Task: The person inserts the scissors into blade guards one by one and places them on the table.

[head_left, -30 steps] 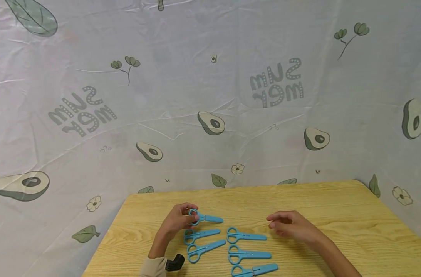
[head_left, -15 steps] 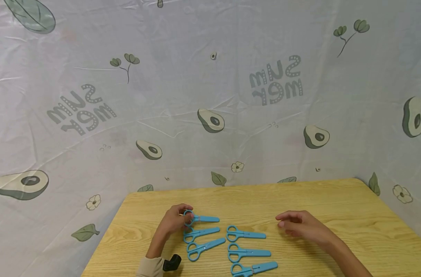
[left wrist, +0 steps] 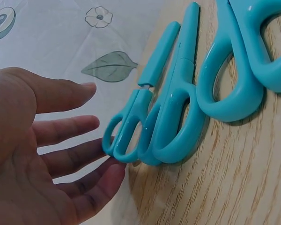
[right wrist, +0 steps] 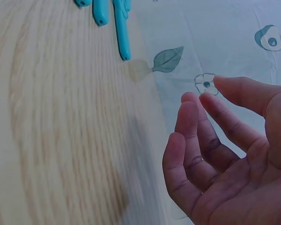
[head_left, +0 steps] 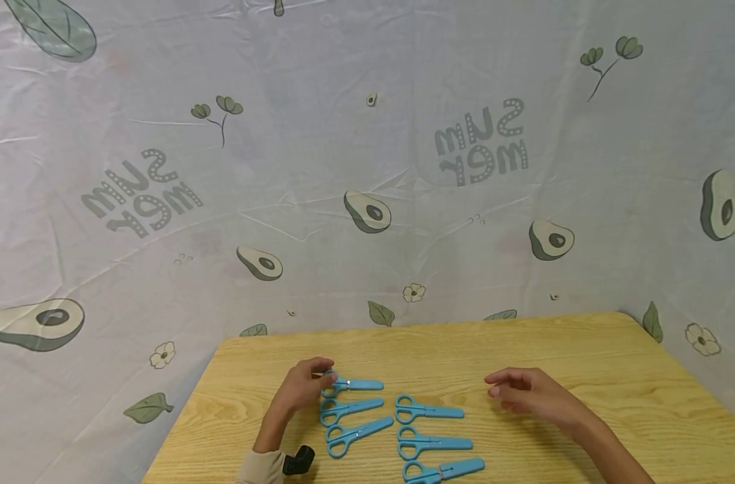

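Observation:
Blue scissors in blade covers lie in two columns of three on the table. My left hand [head_left: 303,384] is at the handles of the farthest scissors [head_left: 364,385] in the left column. In the left wrist view its fingers are loosely spread, with the thumb clear of the handle loops [left wrist: 126,133]; whether a fingertip touches them I cannot tell. Nearer me are the middle scissors [head_left: 352,408] and the lowest scissors [head_left: 361,433]. My right hand [head_left: 533,396] hovers, holding nothing, right of the right column's far scissors [head_left: 436,411]. Its fingers are relaxed in the right wrist view.
The right column also has middle scissors [head_left: 442,443] and near scissors [head_left: 460,468]. The wooden table [head_left: 585,349] ends at a pale printed cloth [head_left: 319,134] behind and at both sides. A black device [head_left: 299,461] sits at my left wrist.
My left hand has brought the far scissors a little left, into line with the column, and its grip has loosened. My right hand has drawn slightly to the right.

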Motion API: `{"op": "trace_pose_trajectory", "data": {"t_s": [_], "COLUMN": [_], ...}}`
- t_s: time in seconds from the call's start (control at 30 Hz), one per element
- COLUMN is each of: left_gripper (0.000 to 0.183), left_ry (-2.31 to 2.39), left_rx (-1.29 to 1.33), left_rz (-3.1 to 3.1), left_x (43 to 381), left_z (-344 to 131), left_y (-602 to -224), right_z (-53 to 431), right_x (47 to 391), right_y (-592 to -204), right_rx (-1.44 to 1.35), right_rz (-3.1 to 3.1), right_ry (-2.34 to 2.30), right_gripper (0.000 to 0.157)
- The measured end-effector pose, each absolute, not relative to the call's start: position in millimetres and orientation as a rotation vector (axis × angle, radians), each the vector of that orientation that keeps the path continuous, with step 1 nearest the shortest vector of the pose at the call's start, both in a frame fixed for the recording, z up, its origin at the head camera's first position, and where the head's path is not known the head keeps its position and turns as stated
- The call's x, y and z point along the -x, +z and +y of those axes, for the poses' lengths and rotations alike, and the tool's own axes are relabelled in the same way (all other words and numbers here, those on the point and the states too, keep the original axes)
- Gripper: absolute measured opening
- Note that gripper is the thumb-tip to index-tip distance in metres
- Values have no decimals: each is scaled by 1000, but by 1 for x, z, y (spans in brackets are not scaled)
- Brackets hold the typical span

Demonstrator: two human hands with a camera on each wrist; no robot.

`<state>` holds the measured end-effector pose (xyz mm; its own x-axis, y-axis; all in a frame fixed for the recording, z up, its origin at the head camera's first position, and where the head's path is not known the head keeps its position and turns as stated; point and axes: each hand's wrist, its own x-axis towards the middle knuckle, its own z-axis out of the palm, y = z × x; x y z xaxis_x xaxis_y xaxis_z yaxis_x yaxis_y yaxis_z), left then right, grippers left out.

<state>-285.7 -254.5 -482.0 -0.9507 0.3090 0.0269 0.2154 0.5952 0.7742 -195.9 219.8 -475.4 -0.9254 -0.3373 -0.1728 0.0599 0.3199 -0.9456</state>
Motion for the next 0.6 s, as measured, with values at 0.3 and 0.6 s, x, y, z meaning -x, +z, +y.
{"op": "trace_pose_trajectory", "data": {"t_s": [0.3, 0.6], "left_gripper": [42, 42], "left_ry": [1242, 1188], "left_rx": [-440, -418], "left_rz": [2713, 2748], "left_x": [283, 278], "left_z": [-256, -271], "left_y": [-479, -479], "right_z": [234, 253], "right_x": [188, 183], "right_y": [-483, -485], "right_rx": [222, 236], "right_rz": [2258, 2284], "right_ry": [-1618, -1588], "right_gripper": [53, 55]}}
